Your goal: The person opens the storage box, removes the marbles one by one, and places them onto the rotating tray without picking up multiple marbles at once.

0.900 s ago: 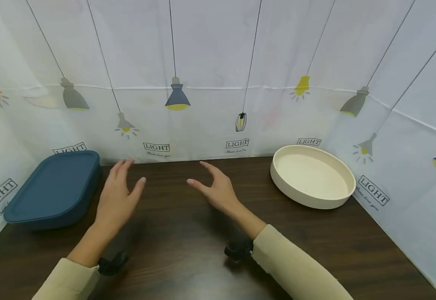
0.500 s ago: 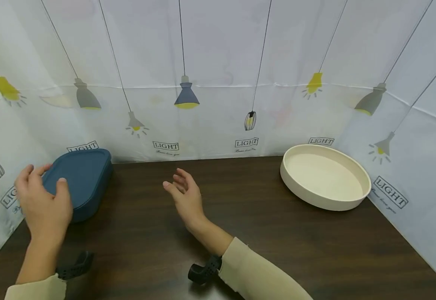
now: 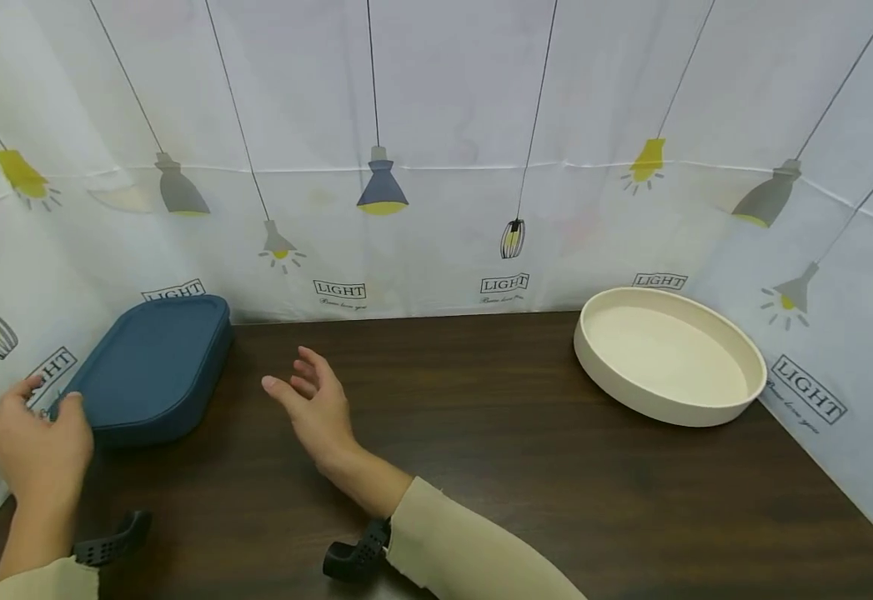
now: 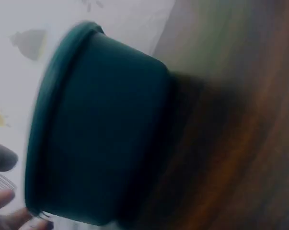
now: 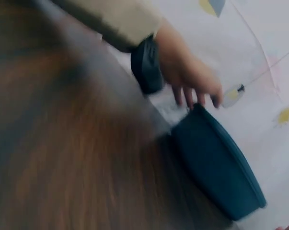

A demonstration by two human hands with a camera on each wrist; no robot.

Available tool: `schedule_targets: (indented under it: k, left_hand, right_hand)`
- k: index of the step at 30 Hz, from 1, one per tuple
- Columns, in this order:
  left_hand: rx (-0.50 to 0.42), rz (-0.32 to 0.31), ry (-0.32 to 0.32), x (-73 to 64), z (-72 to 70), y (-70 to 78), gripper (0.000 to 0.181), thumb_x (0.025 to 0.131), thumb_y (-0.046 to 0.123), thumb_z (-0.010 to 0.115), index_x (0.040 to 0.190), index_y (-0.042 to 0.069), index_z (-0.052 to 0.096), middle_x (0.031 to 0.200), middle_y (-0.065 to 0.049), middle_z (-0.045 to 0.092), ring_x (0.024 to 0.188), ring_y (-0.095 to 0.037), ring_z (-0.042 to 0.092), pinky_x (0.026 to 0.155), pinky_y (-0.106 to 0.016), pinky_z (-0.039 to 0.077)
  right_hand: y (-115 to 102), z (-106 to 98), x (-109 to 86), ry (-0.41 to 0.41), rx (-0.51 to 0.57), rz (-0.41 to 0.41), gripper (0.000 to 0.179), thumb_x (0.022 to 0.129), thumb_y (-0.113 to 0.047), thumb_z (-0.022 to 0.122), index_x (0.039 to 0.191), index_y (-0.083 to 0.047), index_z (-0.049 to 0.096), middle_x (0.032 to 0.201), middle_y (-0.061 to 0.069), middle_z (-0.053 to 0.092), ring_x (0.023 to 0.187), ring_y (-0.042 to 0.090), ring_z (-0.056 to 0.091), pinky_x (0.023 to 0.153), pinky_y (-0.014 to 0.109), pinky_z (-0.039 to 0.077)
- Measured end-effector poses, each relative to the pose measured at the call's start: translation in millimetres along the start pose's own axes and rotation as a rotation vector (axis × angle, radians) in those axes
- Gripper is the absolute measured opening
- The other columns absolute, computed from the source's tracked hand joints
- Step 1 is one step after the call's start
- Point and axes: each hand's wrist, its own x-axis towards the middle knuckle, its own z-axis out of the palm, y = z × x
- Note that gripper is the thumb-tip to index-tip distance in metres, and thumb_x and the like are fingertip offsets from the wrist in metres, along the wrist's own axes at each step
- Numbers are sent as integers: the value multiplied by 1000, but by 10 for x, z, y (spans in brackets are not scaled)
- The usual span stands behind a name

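Note:
A blue lidded box (image 3: 153, 367) with rounded corners stands at the left of the table. My left hand (image 3: 40, 446) is at its near left corner, thumb apart from the fingers. In the left wrist view the box's side (image 4: 106, 129) fills the middle, with the left fingertips (image 4: 22, 218) right at its lower corner. The right wrist view also shows the left hand (image 5: 194, 74) over one end of the box. My right hand (image 3: 319, 408) hovers over the table to the right of the box, fingers loosely bent and holding nothing.
A round cream tray (image 3: 672, 358) with a low wall stands at the right rear. A white curtain (image 3: 436, 100) printed with lamps borders the dark wooden table (image 3: 556, 500) at the back and sides. Both wrists wear black straps.
My left hand has moved left, from the box's right side to its near left corner. My right hand has shifted left toward the box. The head view has turned slightly left.

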Motion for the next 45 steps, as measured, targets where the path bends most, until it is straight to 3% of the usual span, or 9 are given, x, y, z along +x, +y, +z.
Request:
schedule_targets:
  k: [7,9,13,15,23,36,39,41,45]
  left_hand:
    - [-257,-183,-117,84,80,-276,58,101,35,52,157,28,34,167,5,25,150,-14,30,123,-28,25]
    - [-336,-191,-106,97,104,-337,55,101,32,55,154,27,40,156,6,40,130,-7,44,109,-16,31]
    - [-423,-159,-94,134,148,-416,51,103,28,54,153,25,44,154,8,43,130,-1,43,104,-6,28]
    - [-460,-155,-105,154,166,-433,51,103,26,52,154,25,43,161,12,33,148,3,23,117,-8,16]
    - [-276,-148,-144,146,208,-450,57,102,28,42,159,23,34,167,9,25,154,-9,21,128,-27,15]
    - [-248,-109,-191,71,252,-440,59,101,31,48,158,27,34,165,11,29,150,-3,24,125,-24,18]
    - [-204,-78,-198,52,253,-446,57,100,33,53,156,34,39,128,1,61,113,-3,55,95,-15,39]
    - [-166,-44,-208,39,257,-448,57,100,34,54,155,35,40,100,10,52,81,-2,48,75,-17,36]
    - [-131,-12,-234,12,288,-417,57,100,33,55,155,37,40,113,16,46,77,-4,34,74,-21,28]
  right_hand:
    - [57,339,56,1,61,-13,54,91,-30,75,140,-35,54,141,-9,57,136,21,53,102,38,54]
    - [75,425,94,8,72,17,54,90,-31,75,139,-37,54,140,-12,56,135,19,54,102,36,53]
    - [130,548,205,35,116,66,56,89,-32,77,139,-38,54,140,-12,56,132,19,55,102,38,54]
    - [174,590,260,38,123,67,57,89,-33,77,141,-38,53,141,-11,55,132,20,55,101,38,54]
    - [449,636,261,-25,-65,-18,62,92,-40,72,148,-34,47,148,-6,53,138,15,53,109,33,49]
    - [495,570,249,-146,-199,-108,74,93,-44,71,156,-39,33,159,-10,39,144,15,45,104,27,51]
    - [509,552,246,-160,-215,-115,75,93,-44,71,157,-38,32,159,-8,39,144,17,46,101,24,52]
    - [517,538,245,-168,-223,-118,77,93,-44,71,158,-37,31,159,-8,39,143,18,47,100,23,52]
    - [525,506,250,-171,-241,-136,79,94,-44,70,160,-33,27,161,-7,36,144,19,46,99,22,52]
